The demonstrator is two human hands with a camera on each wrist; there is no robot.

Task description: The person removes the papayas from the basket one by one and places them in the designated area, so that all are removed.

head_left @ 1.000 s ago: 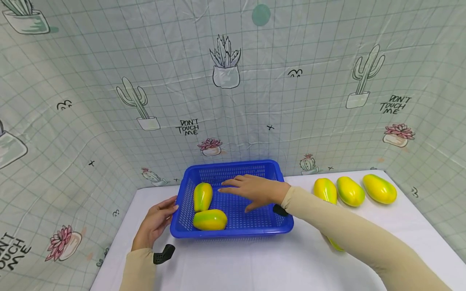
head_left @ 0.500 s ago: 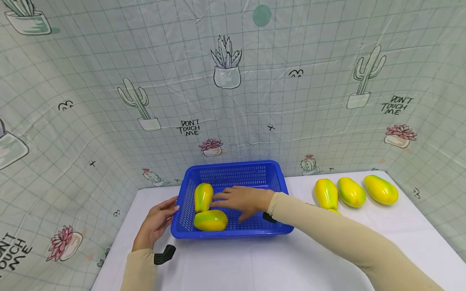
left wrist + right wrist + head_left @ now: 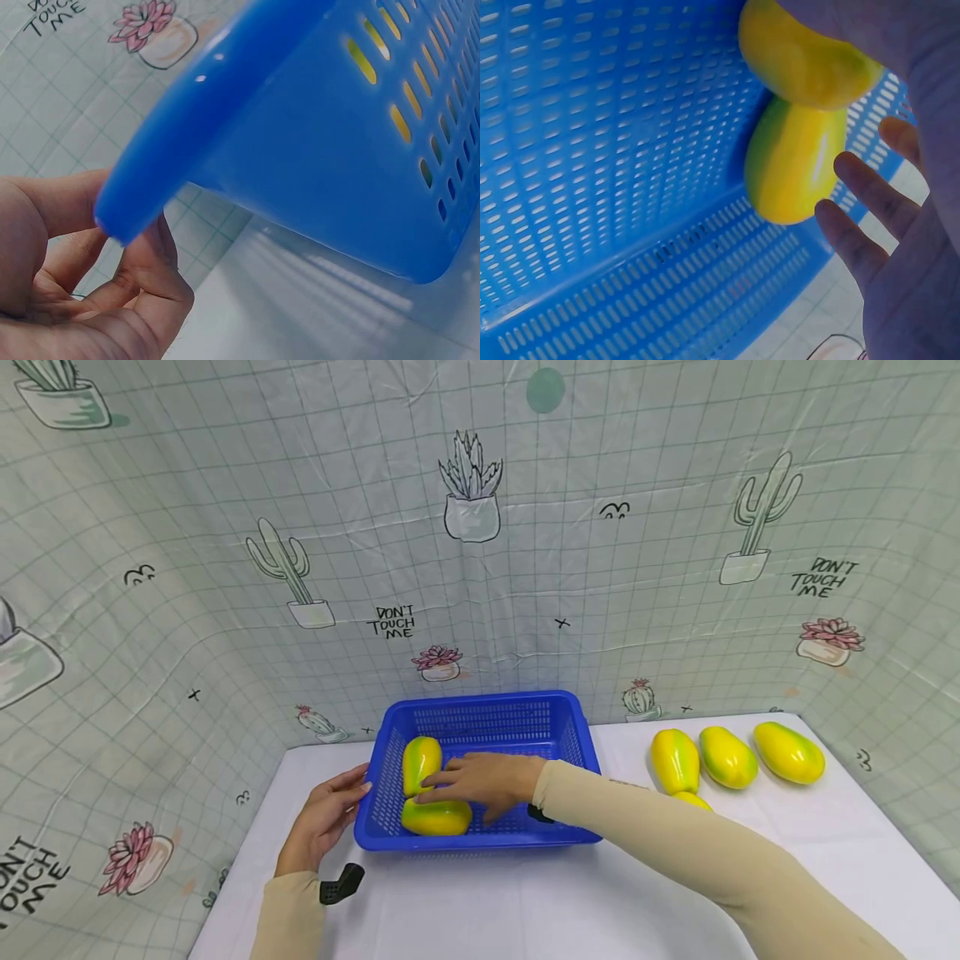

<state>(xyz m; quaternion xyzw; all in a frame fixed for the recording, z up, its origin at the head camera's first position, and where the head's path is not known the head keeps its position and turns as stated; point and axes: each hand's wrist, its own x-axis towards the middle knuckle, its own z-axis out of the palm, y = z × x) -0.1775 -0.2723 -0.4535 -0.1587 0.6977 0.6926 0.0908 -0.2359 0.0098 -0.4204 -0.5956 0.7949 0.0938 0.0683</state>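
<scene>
A blue perforated basket (image 3: 570,752) stands on the white table. Two yellow-green papaya-like fruits lie in its left part, one upright-ish at the back (image 3: 420,758) and one crosswise at the front (image 3: 438,819). My right hand (image 3: 459,793) reaches into the basket with straight, spread fingers (image 3: 870,191) and lies over the front fruit (image 3: 802,60), beside the back fruit (image 3: 795,161). My left hand (image 3: 351,793) rests against the basket's left wall. In the left wrist view its fingers (image 3: 142,277) sit just under the basket's rim (image 3: 187,127).
Three more yellow-green fruits (image 3: 673,758) (image 3: 726,757) (image 3: 789,751) lie in a row on the table's (image 3: 525,902) right side. Another (image 3: 693,800) is partly hidden behind my right arm. A cactus-print curtain (image 3: 480,568) walls in the table.
My right hand has moved left and lower inside the basket, from its middle onto the front fruit. My left hand and the basket have stayed put.
</scene>
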